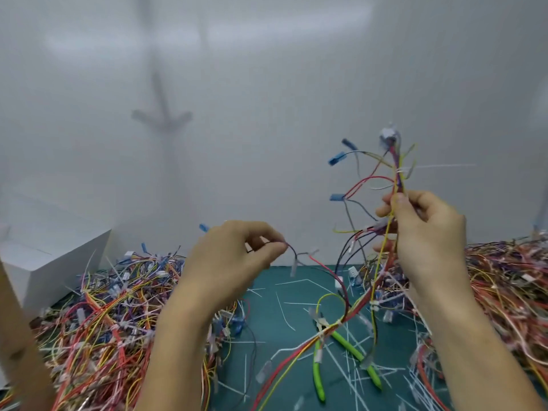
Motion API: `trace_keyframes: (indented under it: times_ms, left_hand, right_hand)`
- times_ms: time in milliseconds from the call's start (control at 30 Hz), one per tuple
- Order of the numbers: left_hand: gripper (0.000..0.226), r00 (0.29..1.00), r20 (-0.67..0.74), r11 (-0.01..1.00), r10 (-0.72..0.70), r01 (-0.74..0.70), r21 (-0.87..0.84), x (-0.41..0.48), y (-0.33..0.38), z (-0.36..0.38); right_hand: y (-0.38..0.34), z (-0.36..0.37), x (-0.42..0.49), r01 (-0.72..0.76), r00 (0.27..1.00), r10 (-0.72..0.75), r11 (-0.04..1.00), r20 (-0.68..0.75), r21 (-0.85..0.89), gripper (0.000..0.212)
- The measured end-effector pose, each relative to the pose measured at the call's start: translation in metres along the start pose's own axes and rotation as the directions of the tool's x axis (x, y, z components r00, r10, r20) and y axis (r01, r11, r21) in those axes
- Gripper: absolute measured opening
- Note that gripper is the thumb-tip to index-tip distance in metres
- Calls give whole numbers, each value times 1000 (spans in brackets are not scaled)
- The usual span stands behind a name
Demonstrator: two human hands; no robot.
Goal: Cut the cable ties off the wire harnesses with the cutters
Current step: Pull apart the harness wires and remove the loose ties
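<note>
My right hand (421, 232) grips a wire harness (396, 173) and holds it upright above the green mat (272, 295). A white cable tie (430, 166) sticks out sideways from the bundle above my fingers. Blue connectors branch off to its left. My left hand (234, 256) pinches a thin dark wire (293, 253) of the same harness, out to the left. The harness's lower end trails down across the mat. The green-handled cutters (344, 348) lie on the mat under those wires, held by neither hand.
A big heap of coloured harnesses (112, 315) fills the left side, another heap (510, 292) the right. Several cut white tie pieces (284, 310) litter the mat. A white box (50, 262) stands at the far left, against the white wall.
</note>
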State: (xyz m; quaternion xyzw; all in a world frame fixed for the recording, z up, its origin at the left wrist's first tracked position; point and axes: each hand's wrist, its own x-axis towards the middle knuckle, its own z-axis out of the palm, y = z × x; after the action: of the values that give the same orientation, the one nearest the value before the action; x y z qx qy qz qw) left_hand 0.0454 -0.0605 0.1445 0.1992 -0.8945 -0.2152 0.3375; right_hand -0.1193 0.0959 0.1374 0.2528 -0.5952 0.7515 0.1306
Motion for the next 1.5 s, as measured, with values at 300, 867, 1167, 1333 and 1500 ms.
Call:
trace_keyframes:
  times_ms: [300, 867, 1167, 1333, 1500]
  left_hand:
    - [14, 974, 185, 902, 128, -37, -431, -4, 5, -3]
    - [10, 973, 211, 871, 90, 26, -491, 0, 7, 7]
    - [11, 963, 248, 923, 104, -1, -384, -2, 11, 7]
    - [11, 968, 221, 926, 119, -27, -377, -2, 15, 7]
    - [9, 952, 272, 931, 137, -29, -365, -4, 13, -1]
  right_hand:
    - [0, 4, -4, 0, 1000, 0, 1000, -7, 14, 20]
    - [-8, 17, -14, -139, 961, 145, 989, 237, -39, 29]
    - [-9, 19, -24, 28, 818, 161, 947, 552, -319, 59]
    - [-13, 10, -19, 166, 770, 136, 901, 624, -401, 47]
    - [-11, 9, -17, 133, 822, 72, 940, 565, -314, 28]
